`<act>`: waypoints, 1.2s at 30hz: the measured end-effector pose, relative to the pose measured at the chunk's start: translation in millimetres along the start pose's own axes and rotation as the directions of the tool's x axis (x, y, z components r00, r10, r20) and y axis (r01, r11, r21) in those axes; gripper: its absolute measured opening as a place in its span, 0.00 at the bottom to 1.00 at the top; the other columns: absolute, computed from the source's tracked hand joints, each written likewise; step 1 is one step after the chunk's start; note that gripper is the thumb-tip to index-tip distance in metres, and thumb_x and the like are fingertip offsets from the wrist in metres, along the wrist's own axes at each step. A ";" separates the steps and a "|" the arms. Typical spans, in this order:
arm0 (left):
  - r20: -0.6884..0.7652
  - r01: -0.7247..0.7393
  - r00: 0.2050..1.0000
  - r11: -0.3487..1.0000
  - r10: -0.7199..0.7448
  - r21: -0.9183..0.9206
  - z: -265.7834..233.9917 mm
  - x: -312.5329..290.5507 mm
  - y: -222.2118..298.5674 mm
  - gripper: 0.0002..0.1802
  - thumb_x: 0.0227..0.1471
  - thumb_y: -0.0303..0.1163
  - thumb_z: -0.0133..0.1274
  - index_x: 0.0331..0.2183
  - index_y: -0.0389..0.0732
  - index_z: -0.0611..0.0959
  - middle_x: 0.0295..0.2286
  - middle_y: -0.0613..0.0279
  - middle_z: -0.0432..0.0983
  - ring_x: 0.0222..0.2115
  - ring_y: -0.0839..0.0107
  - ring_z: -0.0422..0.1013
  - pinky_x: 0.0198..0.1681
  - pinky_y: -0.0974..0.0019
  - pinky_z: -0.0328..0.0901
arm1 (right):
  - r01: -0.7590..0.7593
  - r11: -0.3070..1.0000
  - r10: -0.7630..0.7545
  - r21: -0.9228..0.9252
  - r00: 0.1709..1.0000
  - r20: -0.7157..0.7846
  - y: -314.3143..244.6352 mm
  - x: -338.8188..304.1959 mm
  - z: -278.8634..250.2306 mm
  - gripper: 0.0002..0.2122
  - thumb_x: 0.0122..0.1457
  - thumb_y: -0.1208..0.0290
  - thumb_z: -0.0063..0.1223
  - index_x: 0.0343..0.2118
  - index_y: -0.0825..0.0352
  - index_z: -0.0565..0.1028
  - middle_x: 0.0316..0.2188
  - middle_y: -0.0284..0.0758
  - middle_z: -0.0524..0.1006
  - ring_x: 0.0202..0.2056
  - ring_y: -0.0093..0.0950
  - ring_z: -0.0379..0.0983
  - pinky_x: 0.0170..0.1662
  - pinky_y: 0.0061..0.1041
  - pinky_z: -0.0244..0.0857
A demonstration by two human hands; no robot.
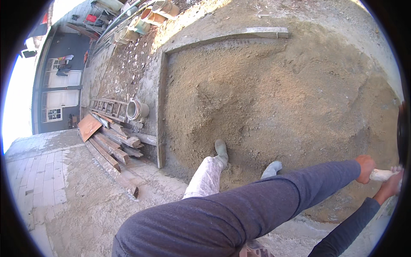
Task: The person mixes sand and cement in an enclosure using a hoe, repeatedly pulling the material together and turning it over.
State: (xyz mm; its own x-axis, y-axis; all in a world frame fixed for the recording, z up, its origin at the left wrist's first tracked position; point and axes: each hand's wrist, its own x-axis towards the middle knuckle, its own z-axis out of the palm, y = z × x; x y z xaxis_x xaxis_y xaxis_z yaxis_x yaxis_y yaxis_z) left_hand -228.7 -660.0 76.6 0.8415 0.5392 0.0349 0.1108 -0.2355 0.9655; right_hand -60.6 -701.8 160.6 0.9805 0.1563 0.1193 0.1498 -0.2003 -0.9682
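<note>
My left arm, in a dark grey-blue sleeve, reaches across to the far right. There my left hand (365, 169) is closed at the end of a pale, wood-like handle (380, 174). Just below and to the right, my right hand (388, 188) is closed on the same handle. The tool's working end is lost at the dark picture rim, so its kind does not show. Beneath me spreads a bed of damp, sandy grey-brown mix (265, 98). My rubber boots (221, 150) stand in it, one leg in pale, stained trousers.
Boards (161, 111) edge the mix on the left, and another board (261, 32) runs along its far side. Left of it lie stacked planks (109, 139), a ladder (109, 108) and a white bucket (137, 110). Several more buckets (152, 16) line the far left, near a building (60, 85).
</note>
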 end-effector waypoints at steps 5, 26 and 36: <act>0.282 0.627 0.743 0.778 -0.607 0.025 -37.3 -131.6 -168.4 0.19 0.40 0.32 0.59 0.38 0.37 0.85 0.35 0.43 0.80 0.38 0.52 0.78 0.42 0.54 0.72 | -0.449 0.883 0.469 -0.140 0.863 0.188 265.9 -140.2 74.0 0.18 0.63 0.57 0.52 0.42 0.70 0.67 0.23 0.31 0.68 0.21 0.24 0.67 0.25 0.28 0.66; 0.137 0.645 0.550 0.524 -0.824 0.557 -283.6 -655.1 -209.4 0.19 0.44 0.44 0.61 0.39 0.46 0.80 0.28 0.48 0.80 0.31 0.47 0.77 0.36 0.48 0.71 | -0.986 0.114 0.923 0.120 0.150 0.355 185.4 -603.1 120.2 0.07 0.52 0.73 0.58 0.25 0.62 0.69 0.18 0.30 0.66 0.18 0.26 0.65 0.25 0.31 0.65; 0.311 0.080 0.950 0.991 -0.045 -0.103 10.7 -104.0 -125.4 0.15 0.43 0.34 0.63 0.34 0.40 0.77 0.26 0.45 0.78 0.31 0.46 0.76 0.32 0.52 0.69 | -0.011 0.990 -0.007 0.143 0.992 0.129 61.0 -169.3 3.5 0.21 0.64 0.67 0.49 0.52 0.72 0.57 0.25 0.34 0.69 0.22 0.23 0.69 0.27 0.24 0.67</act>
State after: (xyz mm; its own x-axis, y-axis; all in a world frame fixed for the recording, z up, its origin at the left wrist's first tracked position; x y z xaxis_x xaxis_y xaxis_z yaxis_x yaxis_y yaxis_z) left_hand -324.5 -695.1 -50.9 0.9583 0.2713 -0.0900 0.1229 -0.1068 0.9867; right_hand -218.0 -737.0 80.6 0.9546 0.2817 0.0969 0.1188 -0.0617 -0.9910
